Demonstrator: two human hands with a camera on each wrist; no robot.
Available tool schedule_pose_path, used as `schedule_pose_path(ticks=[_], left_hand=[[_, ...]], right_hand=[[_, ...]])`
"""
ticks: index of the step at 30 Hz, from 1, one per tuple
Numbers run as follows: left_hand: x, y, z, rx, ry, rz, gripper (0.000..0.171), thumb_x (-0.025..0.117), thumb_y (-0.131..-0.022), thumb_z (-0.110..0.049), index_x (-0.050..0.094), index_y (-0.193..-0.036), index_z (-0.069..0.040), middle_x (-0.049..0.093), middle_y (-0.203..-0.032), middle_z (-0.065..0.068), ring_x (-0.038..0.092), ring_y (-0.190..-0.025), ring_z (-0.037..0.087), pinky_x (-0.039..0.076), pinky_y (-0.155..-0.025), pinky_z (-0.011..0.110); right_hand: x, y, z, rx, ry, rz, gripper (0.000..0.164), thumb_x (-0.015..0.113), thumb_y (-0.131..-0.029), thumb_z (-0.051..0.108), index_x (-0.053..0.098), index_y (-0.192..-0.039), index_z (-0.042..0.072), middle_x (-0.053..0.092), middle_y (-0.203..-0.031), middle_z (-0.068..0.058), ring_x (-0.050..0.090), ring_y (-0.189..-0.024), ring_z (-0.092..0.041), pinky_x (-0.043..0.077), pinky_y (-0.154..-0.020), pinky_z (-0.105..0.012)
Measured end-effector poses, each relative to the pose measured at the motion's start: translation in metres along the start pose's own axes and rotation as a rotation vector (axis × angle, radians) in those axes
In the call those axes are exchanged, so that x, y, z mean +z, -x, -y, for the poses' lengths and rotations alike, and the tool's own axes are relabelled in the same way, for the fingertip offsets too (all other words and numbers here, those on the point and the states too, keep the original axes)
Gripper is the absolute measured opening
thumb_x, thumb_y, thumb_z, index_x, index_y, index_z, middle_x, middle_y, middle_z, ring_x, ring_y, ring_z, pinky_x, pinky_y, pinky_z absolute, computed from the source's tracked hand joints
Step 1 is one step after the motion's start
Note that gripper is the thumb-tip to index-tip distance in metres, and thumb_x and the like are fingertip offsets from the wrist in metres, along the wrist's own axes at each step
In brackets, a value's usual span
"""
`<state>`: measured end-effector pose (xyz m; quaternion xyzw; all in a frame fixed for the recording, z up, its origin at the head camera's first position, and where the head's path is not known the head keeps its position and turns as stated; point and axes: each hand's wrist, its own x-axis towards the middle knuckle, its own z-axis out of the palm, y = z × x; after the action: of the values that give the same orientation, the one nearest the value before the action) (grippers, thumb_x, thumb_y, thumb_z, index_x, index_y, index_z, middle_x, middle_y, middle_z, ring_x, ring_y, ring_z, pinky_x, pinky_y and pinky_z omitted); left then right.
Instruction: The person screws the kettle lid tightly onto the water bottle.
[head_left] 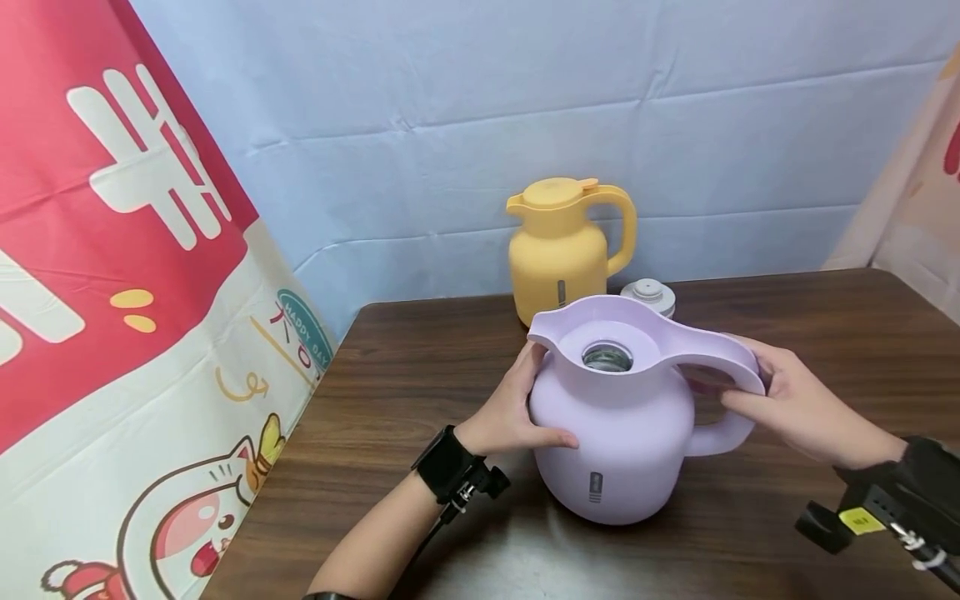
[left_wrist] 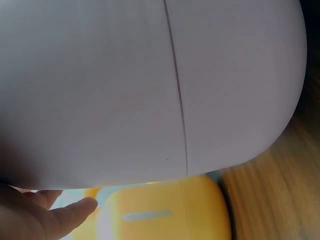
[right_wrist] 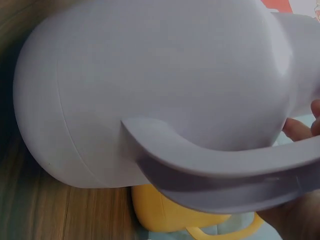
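A lilac insulated jug stands on the table, its top uncovered and a round shiny opening inside the collar. My left hand holds the jug's left side, thumb across the front and fingers near the spout. On the other side, my right hand grips the upper part of the handle. The jug's smooth wall fills most of the left wrist view, where only part of the left hand shows. The handle crosses the right wrist view and partly hides the right hand.
Behind the lilac jug stands a yellow jug with its lid on. A pale grey round stopper or lid lies beside it, partly hidden. Light blue cloth hangs behind the dark wooden table, with a printed cloth at left.
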<state>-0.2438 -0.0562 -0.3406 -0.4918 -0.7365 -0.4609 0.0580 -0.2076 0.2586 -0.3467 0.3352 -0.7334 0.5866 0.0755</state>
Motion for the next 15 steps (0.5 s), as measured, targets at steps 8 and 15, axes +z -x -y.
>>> schedule_pose_path(ticks=[8, 15], left_hand=[[-0.011, 0.006, -0.018, -0.079, 0.055, 0.005, 0.111, 0.063, -0.07, -0.071, 0.02, -0.145, -0.001, 0.034, -0.137, 0.016, 0.039, -0.123, 0.016, 0.039, -0.099, 0.035], [-0.007, 0.013, 0.005, -0.082, 0.009, 0.001, 0.109, 0.063, -0.068, -0.074, 0.026, -0.145, -0.007, 0.032, -0.14, 0.01, 0.034, -0.126, 0.018, 0.038, -0.1, 0.036]], right_hand=[[0.006, -0.01, 0.0, -0.006, -0.082, 0.032, 0.067, 0.047, -0.079, -0.028, 0.054, -0.128, 0.017, 0.061, -0.114, 0.001, 0.058, -0.103, -0.005, 0.048, -0.081, -0.016], [0.01, -0.012, -0.002, -0.01, -0.117, 0.033, 0.067, 0.046, -0.079, -0.028, 0.054, -0.127, 0.017, 0.061, -0.113, 0.001, 0.059, -0.104, -0.006, 0.048, -0.082, -0.017]])
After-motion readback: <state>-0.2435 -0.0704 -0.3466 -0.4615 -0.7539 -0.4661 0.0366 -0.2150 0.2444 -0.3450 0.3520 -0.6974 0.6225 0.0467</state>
